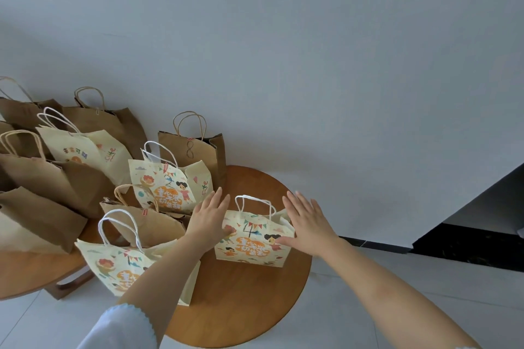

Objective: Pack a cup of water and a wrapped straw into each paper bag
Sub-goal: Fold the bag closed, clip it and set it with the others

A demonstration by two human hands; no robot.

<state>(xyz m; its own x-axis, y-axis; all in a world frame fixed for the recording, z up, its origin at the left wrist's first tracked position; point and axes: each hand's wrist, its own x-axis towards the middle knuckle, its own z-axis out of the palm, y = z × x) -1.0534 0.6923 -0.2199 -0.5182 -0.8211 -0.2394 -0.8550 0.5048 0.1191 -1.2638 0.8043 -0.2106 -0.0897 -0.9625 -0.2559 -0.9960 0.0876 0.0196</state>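
Observation:
A cream printed paper bag marked with a 4 and fitted with white handles stands upright on the round wooden table. My left hand presses flat against its left side, fingers straight, thumb on the front. My right hand presses flat against its right side, thumb on the front face. No cup or straw shows; the inside of the bag is hidden.
Several more bags stand to the left: a cream printed bag, a brown bag marked 8, another cream bag under my left forearm, and brown ones further left. A second wooden table carries those. Wall behind, tiled floor below.

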